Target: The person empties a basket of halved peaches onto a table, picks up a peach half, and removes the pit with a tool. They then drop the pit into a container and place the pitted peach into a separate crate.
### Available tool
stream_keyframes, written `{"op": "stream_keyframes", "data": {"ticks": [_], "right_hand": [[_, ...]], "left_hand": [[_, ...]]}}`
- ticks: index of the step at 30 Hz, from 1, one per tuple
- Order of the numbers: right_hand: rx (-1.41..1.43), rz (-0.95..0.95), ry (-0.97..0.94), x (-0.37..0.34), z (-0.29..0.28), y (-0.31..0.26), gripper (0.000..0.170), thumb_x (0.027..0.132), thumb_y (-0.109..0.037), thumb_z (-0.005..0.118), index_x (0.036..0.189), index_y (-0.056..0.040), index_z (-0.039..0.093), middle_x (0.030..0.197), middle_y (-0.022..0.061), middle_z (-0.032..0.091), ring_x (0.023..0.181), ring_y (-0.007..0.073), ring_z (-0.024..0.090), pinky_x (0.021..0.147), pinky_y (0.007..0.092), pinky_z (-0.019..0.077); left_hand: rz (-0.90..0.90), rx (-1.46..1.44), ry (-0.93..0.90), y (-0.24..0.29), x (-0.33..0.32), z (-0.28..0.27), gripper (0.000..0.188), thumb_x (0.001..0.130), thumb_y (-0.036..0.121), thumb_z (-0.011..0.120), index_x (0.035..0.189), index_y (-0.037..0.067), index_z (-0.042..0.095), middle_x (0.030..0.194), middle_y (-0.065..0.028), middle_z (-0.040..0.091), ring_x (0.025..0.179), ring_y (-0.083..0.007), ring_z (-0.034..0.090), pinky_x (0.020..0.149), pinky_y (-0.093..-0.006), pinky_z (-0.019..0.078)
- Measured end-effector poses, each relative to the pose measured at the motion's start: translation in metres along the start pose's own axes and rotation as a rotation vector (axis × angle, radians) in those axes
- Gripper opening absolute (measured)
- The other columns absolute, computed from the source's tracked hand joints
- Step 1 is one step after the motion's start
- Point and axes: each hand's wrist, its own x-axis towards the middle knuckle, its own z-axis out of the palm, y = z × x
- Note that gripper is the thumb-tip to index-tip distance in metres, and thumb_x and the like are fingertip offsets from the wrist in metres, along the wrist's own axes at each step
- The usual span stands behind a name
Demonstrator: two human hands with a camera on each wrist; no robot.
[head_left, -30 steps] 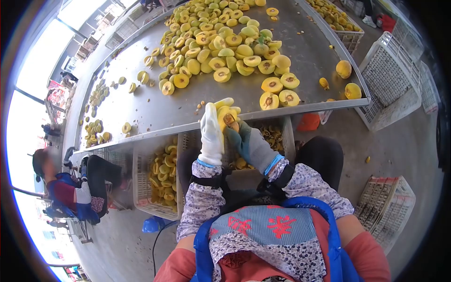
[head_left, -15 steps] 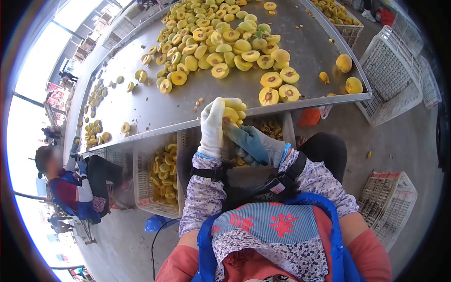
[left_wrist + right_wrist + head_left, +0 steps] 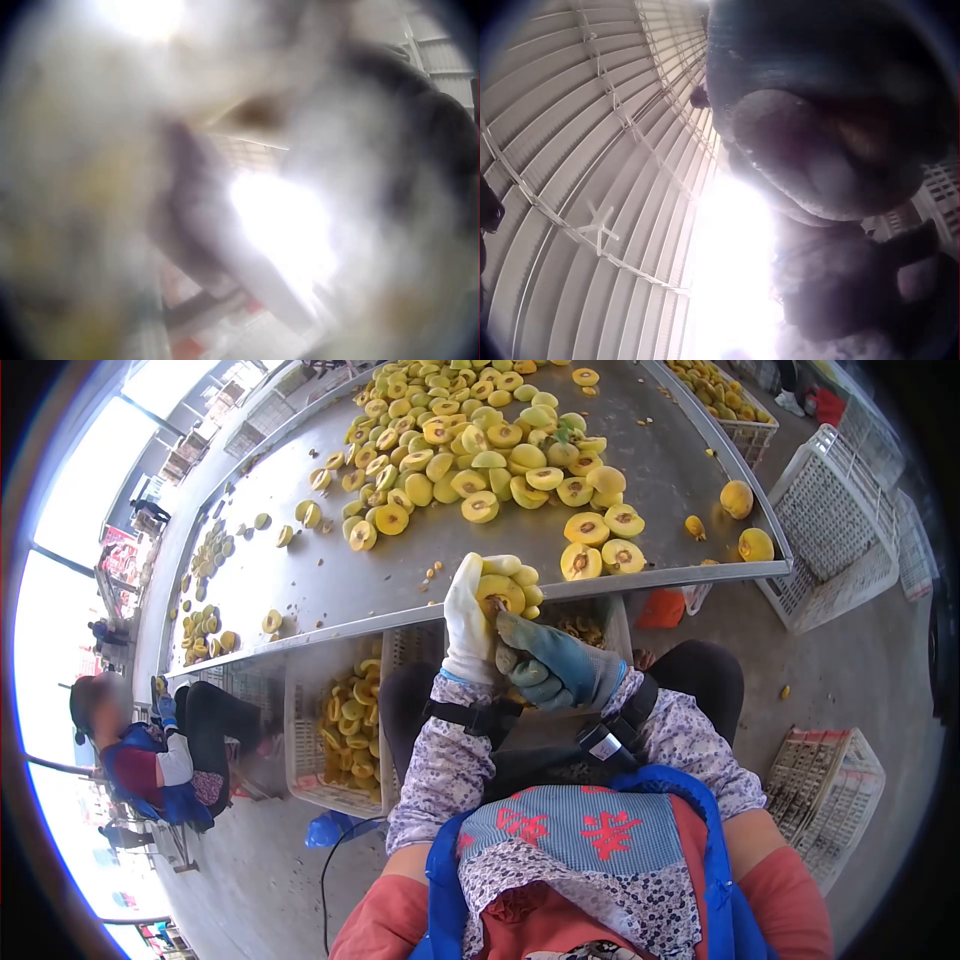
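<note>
In the head view the left hand (image 3: 472, 618), in a white glove with yellow fingertips, grips a halved yellow fruit (image 3: 500, 593) at the table's near edge. The right hand (image 3: 553, 663), in a blue-grey glove, has its fingers curled just below the fruit, with the thumb and forefinger against its cut side around something small and dark that I cannot make out. The left wrist view is blurred. In the right wrist view the curled gloved fingers (image 3: 802, 150) show large and dark.
A metal table (image 3: 400, 585) bears a large pile of halved fruit (image 3: 440, 460). Below its edge stand crates, one with fruit pieces (image 3: 350, 725). White crates (image 3: 830, 530) stand at the right. Another person (image 3: 150, 760) sits at the left.
Both hands have shifted slightly right. The fruit's cut face has turned into view, and the right fingers, spread along the fruit before, are curled tighter below it.
</note>
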Motion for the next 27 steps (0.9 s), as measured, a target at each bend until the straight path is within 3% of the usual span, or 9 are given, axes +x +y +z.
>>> {"op": "stream_keyframes", "data": {"ticks": [2, 4, 5, 8, 10, 15, 19, 23, 27], "right_hand": [[-0.016, -0.038, 0.019, -0.002, -0.004, 0.006, 0.058, 0.099, -0.062, 0.044, 0.078, -0.0093, 0.058, 0.056, -0.0015, 0.047, 0.044, 0.0102, 0.041, 0.041, 0.0255, 0.0352], [-0.719, -0.257, 0.188, -0.004, -0.008, 0.018, 0.058, 0.099, -0.056, 0.047, 0.096, -0.0014, 0.066, 0.069, 0.0097, 0.06, 0.06, 0.0208, 0.057, 0.059, 0.0345, 0.0511], [-0.882, -0.037, 0.367, 0.014, -0.023, 0.027, 0.052, 0.095, -0.049, 0.056, 0.113, -0.0014, 0.065, 0.088, 0.0203, 0.068, 0.084, 0.0317, 0.067, 0.078, 0.0429, 0.0539], [-1.541, -0.11, 0.69, 0.01, -0.037, 0.038, 0.041, 0.093, -0.043, 0.059, 0.109, -0.0062, 0.066, 0.093, 0.0223, 0.07, 0.09, 0.0372, 0.069, 0.076, 0.0464, 0.0535], [-1.532, -0.167, 0.753, 0.01, -0.032, 0.035, 0.038, 0.094, -0.041, 0.06, 0.104, -0.005, 0.065, 0.091, 0.0232, 0.07, 0.088, 0.0393, 0.068, 0.075, 0.0482, 0.0532], [-1.449, -0.389, 0.75, 0.026, -0.015, 0.029, 0.034, 0.094, -0.039, 0.063, 0.102, -0.0061, 0.065, 0.085, 0.0219, 0.069, 0.082, 0.0431, 0.066, 0.07, 0.0494, 0.0527], [-1.444, -0.318, 0.69, 0.032, -0.002, 0.017, 0.021, 0.09, -0.024, 0.063, 0.104, -0.0086, 0.058, 0.085, 0.0217, 0.068, 0.083, 0.0418, 0.066, 0.072, 0.0506, 0.0516], [-1.389, -0.448, 0.673, 0.034, -0.006, 0.017, 0.033, 0.095, -0.038, 0.062, 0.098, -0.0052, 0.06, 0.079, 0.0235, 0.066, 0.078, 0.0443, 0.064, 0.067, 0.0517, 0.05], [-1.372, -0.424, 0.618, 0.042, -0.008, 0.02, 0.032, 0.096, -0.036, 0.06, 0.098, -0.004, 0.058, 0.08, 0.0241, 0.066, 0.078, 0.0443, 0.064, 0.065, 0.0505, 0.0502]], "left_hand": [[-0.022, -0.043, 0.168, 0.004, 0.001, 0.002, 0.043, 0.098, 0.047, 0.049, 0.105, 0.007, 0.062, 0.094, -0.0124, 0.068, 0.076, -0.0239, 0.066, 0.062, -0.0341, 0.056], [-0.018, -0.145, 0.218, 0.01, 0.01, -0.019, 0.043, 0.098, 0.048, 0.051, 0.107, 0.007, 0.063, 0.098, -0.012, 0.069, 0.077, -0.0249, 0.067, 0.065, -0.0358, 0.0576], [0.024, -0.075, 0.21, 0.019, 0.007, -0.027, 0.044, 0.099, 0.047, 0.05, 0.111, 0.007, 0.063, 0.1, -0.0115, 0.068, 0.08, -0.0246, 0.066, 0.067, -0.0351, 0.0562], [0.15, 0.137, 0.285, 0.063, -0.016, -0.058, 0.044, 0.101, 0.044, 0.046, 0.116, 0.005, 0.063, 0.103, -0.0122, 0.069, 0.082, -0.0251, 0.067, 0.07, -0.033, 0.0553], [0.218, 0.361, 0.366, 0.095, -0.032, -0.107, 0.045, 0.099, 0.044, 0.053, 0.111, 0.003, 0.067, 0.102, -0.0136, 0.07, 0.077, -0.0231, 0.069, 0.064, -0.0313, 0.0571], [0.248, 1.768, 0.64, 0.144, -0.012, -0.169, 0.054, 0.093, 0.042, 0.059, 0.125, -0.001, 0.062, 0.122, -0.0215, 0.065, 0.112, -0.0303, 0.063, 0.095, -0.0364, 0.0489], [0.286, 1.424, 0.463, 0.145, 0.084, -0.182, 0.066, 0.089, 0.046, 0.06, 0.136, 0.0, 0.053, 0.134, -0.0263, 0.056, 0.129, -0.0347, 0.051, 0.109, -0.0389, 0.0381], [-0.123, 1.375, 0.599, 0.124, 0.184, -0.206, 0.081, 0.084, 0.052, 0.061, 0.143, 0.0, 0.043, 0.141, -0.027, 0.051, 0.133, -0.0353, 0.049, 0.11, -0.0394, 0.0382], [0.057, 1.457, 0.507, 0.099, 0.206, -0.195, 0.076, 0.078, 0.038, 0.07, 0.14, 0.0, 0.045, 0.133, -0.0244, 0.058, 0.124, -0.036, 0.057, 0.104, -0.0407, 0.0448]]}}
